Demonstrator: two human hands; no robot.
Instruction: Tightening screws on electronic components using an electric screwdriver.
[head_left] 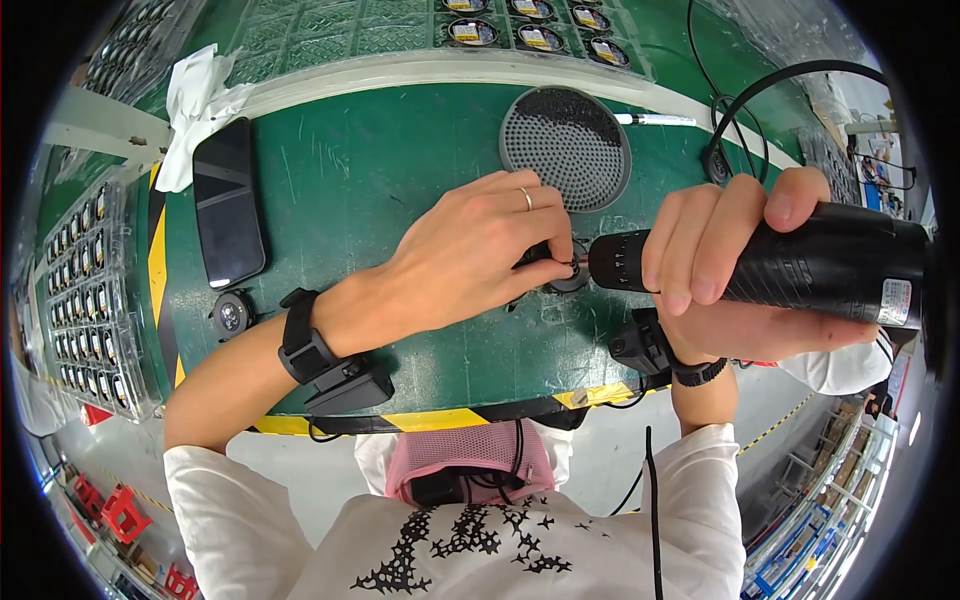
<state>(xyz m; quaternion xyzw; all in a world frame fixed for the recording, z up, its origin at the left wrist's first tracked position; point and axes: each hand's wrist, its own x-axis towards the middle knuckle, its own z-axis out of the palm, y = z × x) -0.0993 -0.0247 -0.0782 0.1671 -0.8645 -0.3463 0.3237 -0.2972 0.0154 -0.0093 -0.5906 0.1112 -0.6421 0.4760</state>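
Left hand (490, 235): thumb and fingers pinched on a small dark round part (570, 282) at the table (330, 150), partly hidden by the fingers. Grip looks meant to stop the part turning.

Right hand (735, 245): wrapped around the thick black body of a powered screwdriver (850, 255), its nose pointed at the part. The full wrap probably serves to keep the tool aligned and resist twist. Bit tip is close to the part; cannot confirm contact.

A grey dimpled dish (560, 165) sits just beyond the left hand, small dark pieces heaped toward its far side; placement presumably keeps them within short reach. White pen (655, 119) lies beside the dish.

A phone (228, 200) lies at the table's left side, well apart from the tool. Near its lower end, another round part (233, 313) rests alone.
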